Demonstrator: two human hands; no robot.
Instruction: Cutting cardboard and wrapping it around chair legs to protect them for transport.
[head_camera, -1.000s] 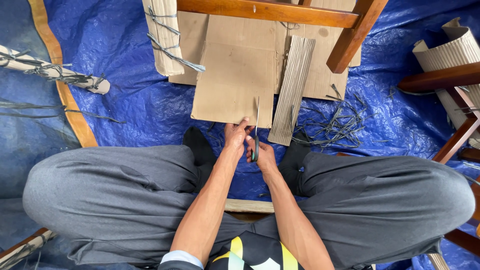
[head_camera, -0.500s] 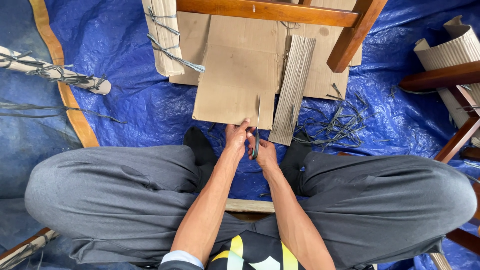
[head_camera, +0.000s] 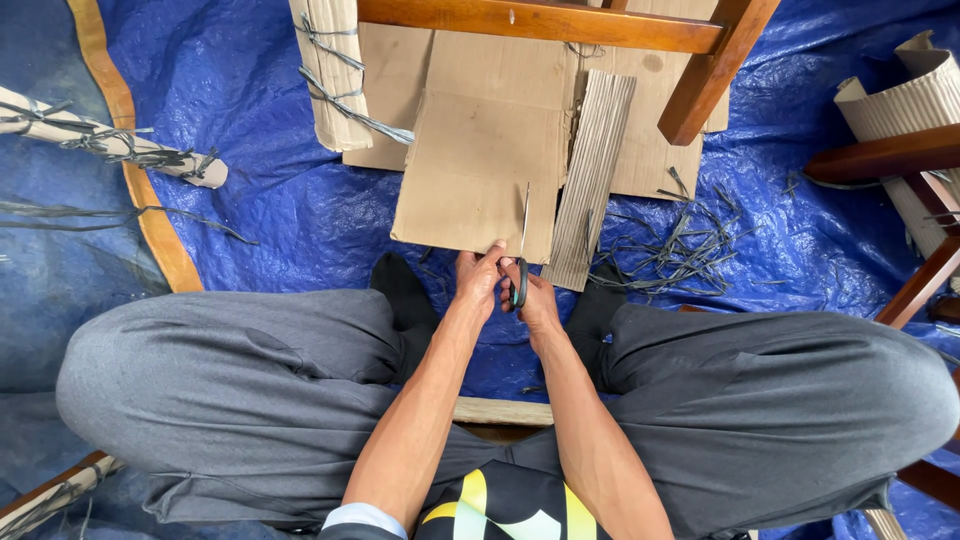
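I sit cross-legged on a blue tarp (head_camera: 270, 200). My right hand (head_camera: 537, 300) grips green-handled scissors (head_camera: 521, 262), whose blades run up into the near edge of a flat brown cardboard sheet (head_camera: 480, 170). My left hand (head_camera: 478, 275) pinches that near edge just left of the blades. The two hands touch each other between my knees. A narrow strip of corrugated cardboard (head_camera: 592, 175) lies along the sheet's right side.
Wooden furniture rails and a leg (head_camera: 700, 70) cross above the cardboard. Rolled corrugated bundles tied with grey strapping lie at upper centre (head_camera: 325, 70), far left (head_camera: 110, 145) and upper right (head_camera: 905, 95). Loose grey strap scraps (head_camera: 670, 245) litter the tarp on the right.
The scissor blades have pushed slightly farther up into the cardboard sheet. Both hands stay together at its near edge; the view has shifted a little.
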